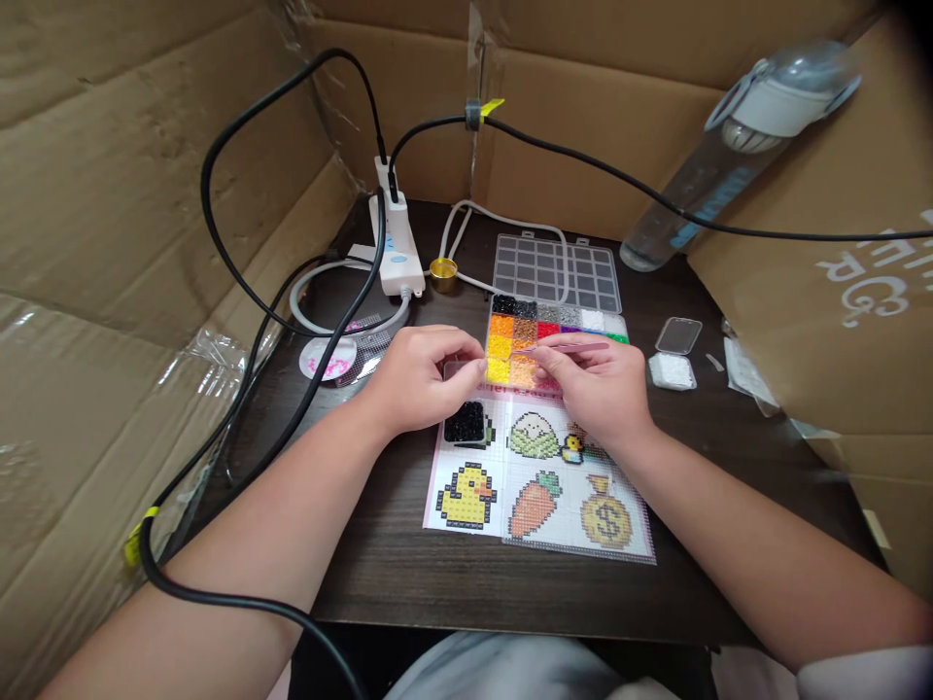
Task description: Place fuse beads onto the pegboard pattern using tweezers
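Note:
Pink tweezers [583, 347] are pinched in my right hand [602, 389], their tip over the orange and yellow cells of the bead box [525, 331]. My left hand [430, 379] is at the box's left edge, thumb and forefinger together; what they hold, if anything, is too small to name. Just under it, a small clear case of black beads [465, 423] lies on the pattern sheet [466, 496]. The sheet shows a duck, a carrot and a money bag. A small bead duck [572, 448] rests on it near my right wrist.
A power strip [397, 253] with black cables [211, 194] stands at the back left, one cable crossing my left forearm. A bottle [729, 156] leans at the right. A small case of white beads [672, 371] and a gold cup [443, 274] lie nearby. Cardboard walls [583, 107] surround the table.

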Demonstrator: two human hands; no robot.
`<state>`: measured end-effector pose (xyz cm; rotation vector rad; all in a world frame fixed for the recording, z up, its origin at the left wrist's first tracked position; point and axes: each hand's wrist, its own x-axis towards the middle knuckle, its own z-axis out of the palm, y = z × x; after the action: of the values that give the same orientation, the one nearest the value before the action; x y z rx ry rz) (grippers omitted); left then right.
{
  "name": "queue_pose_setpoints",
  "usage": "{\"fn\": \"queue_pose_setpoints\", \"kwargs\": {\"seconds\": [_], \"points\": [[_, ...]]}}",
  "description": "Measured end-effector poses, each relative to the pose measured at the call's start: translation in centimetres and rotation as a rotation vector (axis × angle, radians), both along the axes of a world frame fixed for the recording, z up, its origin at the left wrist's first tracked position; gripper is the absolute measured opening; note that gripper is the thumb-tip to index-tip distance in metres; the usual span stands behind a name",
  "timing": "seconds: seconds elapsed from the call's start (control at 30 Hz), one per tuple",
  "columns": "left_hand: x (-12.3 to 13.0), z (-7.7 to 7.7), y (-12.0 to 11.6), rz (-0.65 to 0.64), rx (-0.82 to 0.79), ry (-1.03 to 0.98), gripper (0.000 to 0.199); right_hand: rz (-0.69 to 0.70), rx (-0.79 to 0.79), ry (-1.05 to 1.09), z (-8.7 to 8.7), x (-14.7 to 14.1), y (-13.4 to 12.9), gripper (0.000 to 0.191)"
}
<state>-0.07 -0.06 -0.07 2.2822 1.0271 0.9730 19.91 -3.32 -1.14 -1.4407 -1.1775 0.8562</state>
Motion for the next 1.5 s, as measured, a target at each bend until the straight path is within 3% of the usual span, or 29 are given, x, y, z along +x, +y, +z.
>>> {"fn": "queue_pose_setpoints", "kwargs": {"seconds": [0.2,0.3,0.5,0.67,1.5], "points": [[0.0,0.0,0.0,-0.002,0.01,0.003,0.009,-0.017,0.138,-0.138,3.6,1.2,-2.3,0.009],[0.0,0.0,-0.1,-0.001,0.013,-0.004,0.009,-0.039,0.197,-0.226,4.4,2.8,-4.7,0.006],[0.1,0.0,0.0,-0.003,0.011,-0.006,0.01,0.003,0.049,-0.258,1.6,5.7,-9.2,0.006],[0.1,0.0,0.0,0.004,-0.007,0.003,0.01,0.022,-0.044,-0.212,-0.5,6.4,-10.3,0.008],[0.2,0.1,0.0,0.013,-0.042,0.021,0.011,0.022,-0.149,-0.126,-0.7,6.1,-10.0,0.006]]}}
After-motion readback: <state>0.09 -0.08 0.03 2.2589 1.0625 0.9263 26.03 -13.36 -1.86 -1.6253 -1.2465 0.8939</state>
